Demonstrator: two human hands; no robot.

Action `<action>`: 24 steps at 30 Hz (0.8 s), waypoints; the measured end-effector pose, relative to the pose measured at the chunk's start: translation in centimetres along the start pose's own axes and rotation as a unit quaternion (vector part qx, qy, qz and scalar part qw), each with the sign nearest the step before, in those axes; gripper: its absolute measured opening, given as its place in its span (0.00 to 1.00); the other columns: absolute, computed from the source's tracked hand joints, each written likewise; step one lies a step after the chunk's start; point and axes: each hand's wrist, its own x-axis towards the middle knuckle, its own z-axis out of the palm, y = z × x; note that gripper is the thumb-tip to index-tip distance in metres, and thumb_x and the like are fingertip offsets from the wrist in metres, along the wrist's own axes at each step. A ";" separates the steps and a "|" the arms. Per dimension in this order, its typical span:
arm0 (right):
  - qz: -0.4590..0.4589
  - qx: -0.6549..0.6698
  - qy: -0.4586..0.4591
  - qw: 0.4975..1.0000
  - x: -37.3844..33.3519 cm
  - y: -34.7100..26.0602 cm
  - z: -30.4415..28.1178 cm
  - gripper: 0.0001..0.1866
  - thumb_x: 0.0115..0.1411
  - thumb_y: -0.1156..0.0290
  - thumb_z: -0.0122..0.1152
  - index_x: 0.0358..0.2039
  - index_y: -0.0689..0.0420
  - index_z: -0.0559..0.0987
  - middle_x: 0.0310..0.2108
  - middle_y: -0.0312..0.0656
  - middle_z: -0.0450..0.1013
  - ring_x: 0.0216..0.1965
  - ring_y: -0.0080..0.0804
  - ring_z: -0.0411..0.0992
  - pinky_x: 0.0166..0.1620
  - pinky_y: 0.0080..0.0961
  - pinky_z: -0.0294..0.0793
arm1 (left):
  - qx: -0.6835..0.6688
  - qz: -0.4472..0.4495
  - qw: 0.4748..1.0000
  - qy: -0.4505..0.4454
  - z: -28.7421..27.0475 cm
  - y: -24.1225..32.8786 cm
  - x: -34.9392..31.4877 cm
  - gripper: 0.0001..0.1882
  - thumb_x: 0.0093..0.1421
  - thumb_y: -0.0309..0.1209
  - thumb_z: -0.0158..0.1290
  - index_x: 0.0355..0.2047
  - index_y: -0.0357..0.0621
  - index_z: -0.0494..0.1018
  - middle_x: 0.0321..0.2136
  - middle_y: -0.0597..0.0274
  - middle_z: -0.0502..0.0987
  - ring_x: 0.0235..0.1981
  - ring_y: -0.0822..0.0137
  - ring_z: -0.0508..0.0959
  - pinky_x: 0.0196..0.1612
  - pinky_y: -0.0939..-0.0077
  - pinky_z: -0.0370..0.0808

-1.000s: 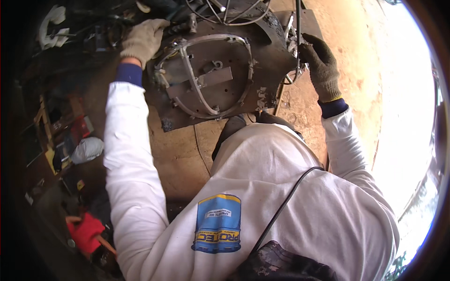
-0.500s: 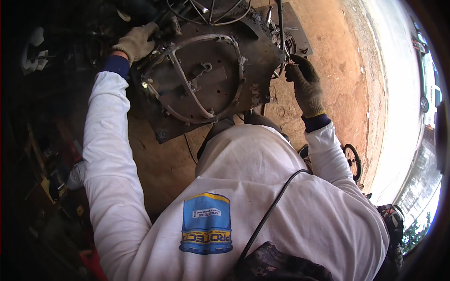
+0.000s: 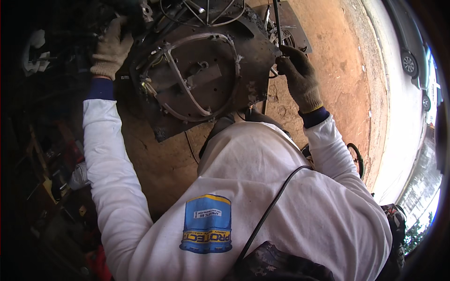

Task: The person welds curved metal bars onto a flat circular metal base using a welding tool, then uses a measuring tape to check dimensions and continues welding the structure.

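My left hand (image 3: 111,50), in a knitted work glove, reaches over the dark left side, beyond the edge of a dark metal plate (image 3: 255,70). Its thumb stands apart from the fingers and no held thing shows; the fingertips fade into shadow. On the plate lies a bent metal ring (image 3: 236,56) with a curved crossbar (image 3: 176,70). By the plate's right corner my gloved right hand (image 3: 302,79) is closed, fingertips pinched on a thin black cable (image 3: 277,21) that runs up past it. A small metal loop (image 3: 202,64) sits inside the ring.
A wire-spoked round frame (image 3: 206,11) stands at the plate's far edge. Behind the right hand is a flat sheet with a coil (image 3: 290,36). Dark clutter fills the left. A wheel (image 3: 357,159) is at the right; a car (image 3: 407,51) stands outside.
My left hand has left the metal piece at the plate's far left edge and moved further left. My right hand has shifted slightly left and up. A dark car has come into view.
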 end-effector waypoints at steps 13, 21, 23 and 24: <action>-0.324 -0.104 -0.131 0.931 2.1 -7.7 3.6 0.32 0.64 0.58 0.66 0.61 0.65 0.70 0.47 0.45 0.77 0.47 0.30 0.76 0.51 0.28 0.76 | -0.282 0.052 0.951 0.119 -4.0 19.1 0.6 0.21 0.62 0.21 0.59 0.55 0.39 0.71 0.44 0.59 0.80 0.43 0.71 0.79 0.45 0.78 0.76; -0.292 -0.234 -0.167 0.912 -2.2 -6.9 1.5 0.35 0.59 0.70 0.68 0.63 0.64 0.65 0.52 0.48 0.73 0.49 0.39 0.75 0.50 0.33 0.76 | -0.437 -0.070 0.891 0.103 3.6 31.0 -2.6 0.12 0.59 0.23 0.59 0.42 0.39 0.72 0.33 0.57 0.80 0.31 0.64 0.82 0.34 0.69 0.78; -0.167 -0.215 -0.167 0.948 -3.5 -5.5 0.5 0.33 0.60 0.73 0.65 0.64 0.63 0.64 0.51 0.47 0.73 0.49 0.37 0.75 0.50 0.33 0.77 | -0.441 -0.052 0.895 0.042 4.2 31.2 -3.5 0.10 0.60 0.23 0.59 0.42 0.38 0.73 0.35 0.56 0.81 0.31 0.64 0.83 0.33 0.70 0.79; -0.096 -0.195 -0.165 0.962 -4.0 -5.7 0.1 0.32 0.60 0.75 0.63 0.64 0.62 0.65 0.50 0.46 0.74 0.48 0.36 0.75 0.49 0.32 0.77 | -0.459 -0.047 0.887 -0.004 3.8 31.0 -4.2 0.09 0.60 0.23 0.59 0.41 0.38 0.74 0.35 0.55 0.81 0.32 0.61 0.83 0.34 0.69 0.79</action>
